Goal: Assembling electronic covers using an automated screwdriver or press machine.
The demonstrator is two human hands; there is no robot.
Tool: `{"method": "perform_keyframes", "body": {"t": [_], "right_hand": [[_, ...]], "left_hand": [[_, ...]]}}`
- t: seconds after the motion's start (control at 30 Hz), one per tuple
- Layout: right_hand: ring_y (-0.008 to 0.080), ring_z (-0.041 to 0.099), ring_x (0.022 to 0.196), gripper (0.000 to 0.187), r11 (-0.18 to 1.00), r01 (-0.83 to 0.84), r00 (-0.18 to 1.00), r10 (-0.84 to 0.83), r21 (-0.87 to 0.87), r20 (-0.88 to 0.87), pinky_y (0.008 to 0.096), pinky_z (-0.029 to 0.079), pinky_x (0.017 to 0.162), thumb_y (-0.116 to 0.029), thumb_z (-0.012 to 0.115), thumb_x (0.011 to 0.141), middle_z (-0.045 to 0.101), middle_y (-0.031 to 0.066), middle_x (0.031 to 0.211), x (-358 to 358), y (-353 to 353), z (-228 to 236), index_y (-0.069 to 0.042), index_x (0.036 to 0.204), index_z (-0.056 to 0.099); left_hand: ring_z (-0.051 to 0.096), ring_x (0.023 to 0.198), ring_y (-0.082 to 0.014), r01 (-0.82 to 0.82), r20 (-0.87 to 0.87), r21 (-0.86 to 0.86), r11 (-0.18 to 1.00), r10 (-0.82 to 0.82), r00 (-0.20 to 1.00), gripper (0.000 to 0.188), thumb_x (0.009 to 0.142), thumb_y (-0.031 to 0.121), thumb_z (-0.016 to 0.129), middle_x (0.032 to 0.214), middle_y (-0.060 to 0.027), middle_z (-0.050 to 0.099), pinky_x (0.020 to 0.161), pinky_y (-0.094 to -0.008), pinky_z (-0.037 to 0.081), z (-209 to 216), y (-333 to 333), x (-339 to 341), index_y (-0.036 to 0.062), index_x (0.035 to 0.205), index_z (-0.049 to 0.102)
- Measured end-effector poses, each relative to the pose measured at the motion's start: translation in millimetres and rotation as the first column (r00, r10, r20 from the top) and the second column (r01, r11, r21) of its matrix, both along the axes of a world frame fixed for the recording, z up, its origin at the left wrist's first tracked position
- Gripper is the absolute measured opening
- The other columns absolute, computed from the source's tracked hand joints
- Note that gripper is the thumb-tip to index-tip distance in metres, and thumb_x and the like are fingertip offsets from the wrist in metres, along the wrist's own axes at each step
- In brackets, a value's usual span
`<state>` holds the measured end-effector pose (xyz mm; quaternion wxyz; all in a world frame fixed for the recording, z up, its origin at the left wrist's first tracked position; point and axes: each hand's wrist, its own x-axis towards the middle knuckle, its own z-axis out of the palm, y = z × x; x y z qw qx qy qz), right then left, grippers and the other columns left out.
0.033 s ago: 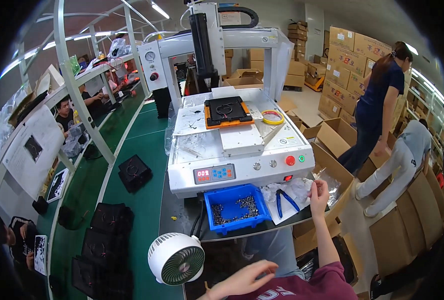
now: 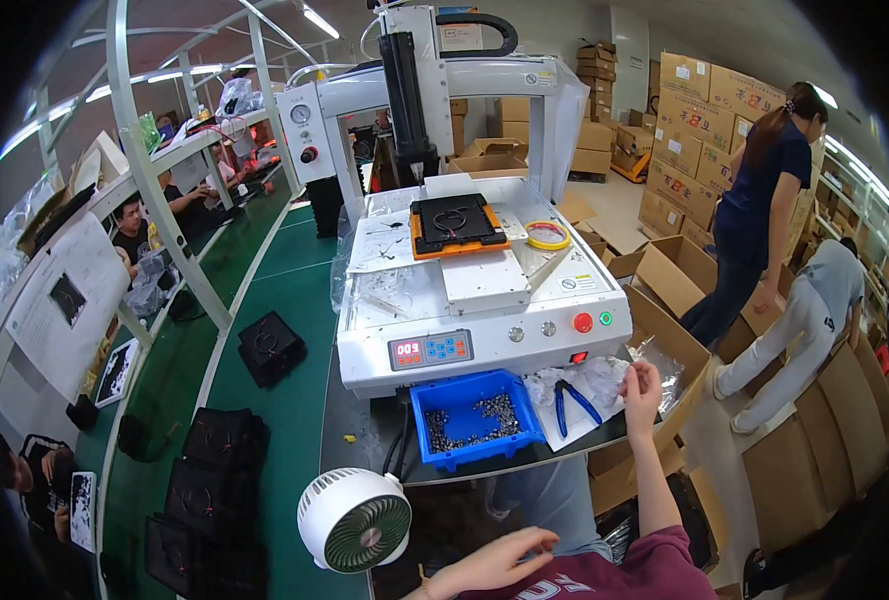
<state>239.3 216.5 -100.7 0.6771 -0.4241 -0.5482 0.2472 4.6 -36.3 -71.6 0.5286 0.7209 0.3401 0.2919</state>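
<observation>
My left hand (image 2: 504,561) hovers over my lap, fingers loosely stretched out and holding nothing visible. My right hand (image 2: 642,393) is raised at the bench's right front corner, fingers curled together beside crumpled white wrapping (image 2: 596,380); whatever is between the fingertips, if anything, is hidden. Blue-handled cutting pliers (image 2: 576,404) lie on the white sheet left of it. Further left sits a blue bin (image 2: 476,455) of small metal parts. Behind these stands a white benchtop machine (image 2: 484,343), with a black square part (image 2: 454,220) with a loop of wire lying in its orange fixture (image 2: 461,251).
A white fan (image 2: 354,520) stands at the bench's front left. Black pieces with wires (image 2: 204,490) lie on the green worktop (image 2: 294,400). A yellow tape roll (image 2: 547,235) rests on the machine. Open cartons (image 2: 679,270) and two people (image 2: 764,210) are at the right; others sit at left.
</observation>
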Motion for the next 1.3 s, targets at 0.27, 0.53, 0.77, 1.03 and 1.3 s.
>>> {"method": "perform_keyframes", "body": {"t": [0.27, 0.53, 0.77, 1.03, 1.3], "right_hand": [[0.0025, 0.042, 0.051, 0.008, 0.987, -0.019, 0.962, -0.026, -0.162, -0.272, 0.0171, 0.030, 0.045, -0.011, 0.057, 0.093, 0.051, -0.0020, 0.066, 9, 3, -8, -0.004, 0.091, 0.057], [0.0019, 0.042, 0.051, 0.008, 0.983, 0.014, 0.968, -0.060, -0.184, -0.242, 0.0168, 0.030, 0.044, -0.011, 0.059, 0.092, 0.053, -0.0023, 0.066, 5, 1, -8, -0.003, 0.089, 0.059], [0.0014, 0.042, 0.049, 0.008, 0.985, 0.028, 0.972, -0.067, -0.172, -0.227, 0.0165, 0.029, 0.043, -0.010, 0.061, 0.090, 0.052, -0.0029, 0.064, 6, 2, -11, -0.003, 0.088, 0.059], [0.0012, 0.041, 0.049, 0.008, 0.983, 0.046, 0.976, -0.083, -0.179, -0.202, 0.0165, 0.029, 0.043, -0.010, 0.062, 0.090, 0.053, -0.0031, 0.064, 7, 4, -11, -0.003, 0.087, 0.060], [0.0014, 0.042, 0.050, 0.008, 0.984, 0.026, 0.979, -0.061, -0.178, -0.195, 0.0164, 0.030, 0.044, -0.009, 0.062, 0.090, 0.054, -0.0027, 0.065, 4, 1, -10, -0.002, 0.087, 0.060]], "left_hand": [[0.057, 0.102, -0.0388, 0.180, -0.416, -0.138, 0.974, -0.222, 0.882, 0.050, 0.097, 0.037, 0.046, 0.112, -0.0250, 0.057, 0.089, -0.0415, 0.046, -101, -9, -15, -0.0034, 0.126, 0.048], [0.059, 0.096, -0.0423, 0.025, -0.642, -0.140, 0.990, -0.110, 0.759, 0.044, 0.098, 0.038, 0.041, 0.107, -0.0230, 0.059, 0.082, -0.0479, 0.049, -100, -25, -15, 0.0032, 0.122, 0.051], [0.061, 0.096, -0.0374, -0.073, -0.897, 0.114, 0.991, 0.134, 0.421, 0.046, 0.090, 0.041, 0.052, 0.107, -0.0167, 0.062, 0.076, -0.0498, 0.049, -106, -31, -31, 0.0067, 0.121, 0.054], [0.060, 0.098, -0.0375, -0.100, -0.885, 0.076, 0.992, 0.114, 0.451, 0.050, 0.086, 0.039, 0.058, 0.107, -0.0173, 0.061, 0.080, -0.0497, 0.048, -112, -26, -39, 0.0069, 0.123, 0.053], [0.059, 0.101, -0.0384, -0.097, -0.885, -0.007, 0.995, 0.039, 0.464, 0.052, 0.084, 0.039, 0.061, 0.110, -0.0179, 0.060, 0.081, -0.0506, 0.048, -110, -28, -38, 0.0074, 0.125, 0.051]]}}
